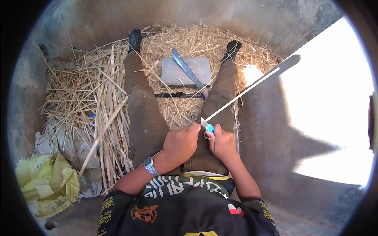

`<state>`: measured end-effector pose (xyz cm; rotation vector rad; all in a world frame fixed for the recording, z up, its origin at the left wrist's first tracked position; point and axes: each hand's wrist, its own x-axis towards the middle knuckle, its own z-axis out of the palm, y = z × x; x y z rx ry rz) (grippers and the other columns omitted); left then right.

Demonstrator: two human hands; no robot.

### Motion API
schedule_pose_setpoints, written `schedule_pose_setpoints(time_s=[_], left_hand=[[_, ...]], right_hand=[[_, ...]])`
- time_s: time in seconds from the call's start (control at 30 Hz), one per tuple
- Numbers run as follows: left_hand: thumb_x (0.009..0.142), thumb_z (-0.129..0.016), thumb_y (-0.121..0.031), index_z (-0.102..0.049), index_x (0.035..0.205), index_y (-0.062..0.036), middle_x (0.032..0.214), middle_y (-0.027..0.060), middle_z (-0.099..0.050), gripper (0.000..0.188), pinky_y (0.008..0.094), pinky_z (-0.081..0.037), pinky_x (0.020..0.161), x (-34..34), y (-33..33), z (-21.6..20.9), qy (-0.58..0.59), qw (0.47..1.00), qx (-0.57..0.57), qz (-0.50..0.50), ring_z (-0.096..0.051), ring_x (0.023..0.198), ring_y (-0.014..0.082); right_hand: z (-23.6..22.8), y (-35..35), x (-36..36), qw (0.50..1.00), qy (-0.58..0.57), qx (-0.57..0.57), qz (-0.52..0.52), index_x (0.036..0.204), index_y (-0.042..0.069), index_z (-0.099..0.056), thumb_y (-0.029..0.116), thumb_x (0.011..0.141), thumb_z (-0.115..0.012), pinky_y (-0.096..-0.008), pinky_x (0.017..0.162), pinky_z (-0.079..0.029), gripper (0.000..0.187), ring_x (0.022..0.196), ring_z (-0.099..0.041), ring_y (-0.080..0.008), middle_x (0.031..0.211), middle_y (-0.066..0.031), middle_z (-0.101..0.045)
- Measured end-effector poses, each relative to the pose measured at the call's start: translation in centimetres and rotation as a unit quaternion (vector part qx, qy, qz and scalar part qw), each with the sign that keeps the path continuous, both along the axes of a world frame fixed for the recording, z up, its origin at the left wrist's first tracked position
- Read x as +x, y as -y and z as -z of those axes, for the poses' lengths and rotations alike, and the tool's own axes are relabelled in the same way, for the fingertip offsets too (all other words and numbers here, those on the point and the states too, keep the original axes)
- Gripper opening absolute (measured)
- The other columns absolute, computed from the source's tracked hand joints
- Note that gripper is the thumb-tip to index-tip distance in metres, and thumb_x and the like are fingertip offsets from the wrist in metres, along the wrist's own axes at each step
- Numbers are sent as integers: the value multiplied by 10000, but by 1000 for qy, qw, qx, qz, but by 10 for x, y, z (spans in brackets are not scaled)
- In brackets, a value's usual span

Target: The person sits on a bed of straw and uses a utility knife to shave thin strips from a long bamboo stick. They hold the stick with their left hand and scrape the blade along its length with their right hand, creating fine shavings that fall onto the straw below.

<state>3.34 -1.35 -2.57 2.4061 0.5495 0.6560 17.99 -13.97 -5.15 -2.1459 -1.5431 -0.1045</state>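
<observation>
A light blue utility knife (pixel 210 128) is gripped in my right hand (pixel 222 144), its short blade up and angled to the left. My left hand (pixel 182 143), closed in a pinch, meets it just to the left of the blade. From between the hands a thin pale bamboo strip (pixel 244 94) runs out to the upper right, over my right leg. Its near end lies at the blade and my left fingertips, partly hidden by them. A small thin curl of shaving hangs by my right thumb.
Between my outstretched legs, a long-bladed knife (pixel 188 70) rests across a grey block (pixel 168 74). Near it lies a dark rod (pixel 175 95). Shavings (pixel 193 35) cover the floor. Split strips (pixel 106 118) are piled left, beside a yellow-green sack (pixel 49 177). Concrete walls (pixel 267 129) surround me.
</observation>
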Motion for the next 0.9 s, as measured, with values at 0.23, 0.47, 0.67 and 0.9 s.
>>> schedule_pose_setpoints(time_s=[0.23,0.47,0.67,0.9], left_hand=[[960,-586,-110,-575,945,-51,756,143,-652,62,439,-494,514,-2,-10,-13,17,998,11,-63,-643,625,364],[947,-584,-61,-583,948,-49,728,170,-619,12,438,-475,509,-12,-26,-49,76,987,47,-136,-631,624,379],[944,-610,-131,-587,928,-74,709,120,-637,63,438,-485,475,-33,-13,-24,6,991,40,-129,-636,561,338],[1053,-486,-227,-584,892,-5,647,122,-550,291,327,-410,541,-34,-47,-46,110,978,-132,-122,-527,535,209]], right_hand=[[-14,-42,20,991,119,59,-36,789,66,-476,418,909,-657,-378,416,-434,413,482,-580,-264,614,-73,-530],[-55,-87,28,973,174,125,-81,773,67,-490,504,936,-592,-375,436,-443,477,471,-563,-254,582,-72,-503],[-118,-122,153,908,-22,293,297,789,59,-502,405,1074,-389,-371,483,-408,463,484,-523,-222,565,-60,-497],[-86,-96,87,962,-175,208,-34,736,36,-512,189,875,-732,-314,487,-383,302,494,-475,-159,580,-86,-506]])
